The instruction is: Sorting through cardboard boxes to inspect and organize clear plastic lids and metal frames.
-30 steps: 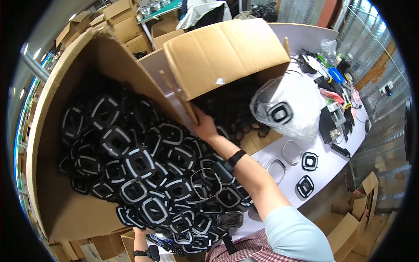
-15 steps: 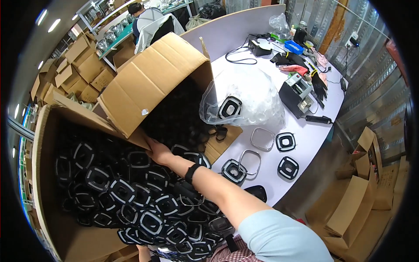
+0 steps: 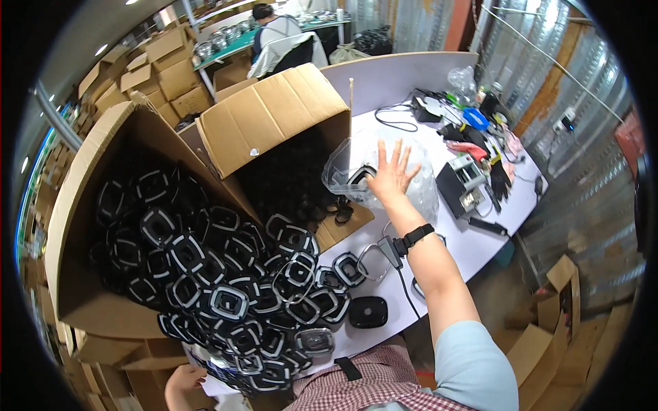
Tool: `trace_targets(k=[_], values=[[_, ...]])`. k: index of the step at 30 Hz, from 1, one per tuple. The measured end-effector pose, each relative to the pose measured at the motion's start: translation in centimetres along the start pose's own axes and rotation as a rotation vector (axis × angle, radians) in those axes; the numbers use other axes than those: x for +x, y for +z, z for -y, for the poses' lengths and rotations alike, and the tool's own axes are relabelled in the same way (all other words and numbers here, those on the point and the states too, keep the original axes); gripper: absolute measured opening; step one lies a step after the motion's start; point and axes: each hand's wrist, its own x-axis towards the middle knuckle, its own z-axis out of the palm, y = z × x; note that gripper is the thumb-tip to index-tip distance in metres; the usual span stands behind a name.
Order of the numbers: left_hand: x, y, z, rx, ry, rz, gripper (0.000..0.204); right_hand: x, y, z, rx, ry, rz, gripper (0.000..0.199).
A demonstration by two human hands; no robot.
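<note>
My right hand (image 3: 392,177) is spread wide over a clear plastic bag (image 3: 426,198), its fingers apart and holding nothing. Beside the thumb, a black square frame (image 3: 361,175) shows in the bag. At the lower left, my left hand (image 3: 186,378) is by the edge of a large pile of black square frames with grey strips (image 3: 229,303); its fingertips are too small and partly hidden to read. A clear ring (image 3: 295,277) lies on the pile, and another clear ring (image 3: 373,262) is on the table near my right wristband, which has a cable hanging from it.
The pile spills from a tipped cardboard box (image 3: 89,205); a second open box (image 3: 274,123) with dark parts stands behind. A small machine (image 3: 458,183), tools and gloves (image 3: 500,179) crowd the table's right side. More cartons (image 3: 555,329) are on the floor. A person (image 3: 277,31) sits beyond the partition.
My right hand has left the edge between the boxes and moved right, over the bag, fingers spread. My left hand shows more at the lower left. The head view has shifted.
</note>
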Motion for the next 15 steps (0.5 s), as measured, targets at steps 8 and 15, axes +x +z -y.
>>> trace_targets(k=[8,15], values=[[-9.5,17.8,-30.7,-0.083,0.796,0.164,0.033,3.4,2.6,-7.3,-0.122,-0.474,-0.173,0.062],[7.0,32.2,-48.0,-0.280,0.680,-0.047,0.072,6.1,6.3,-4.0,0.066,-0.683,0.238,0.027]])
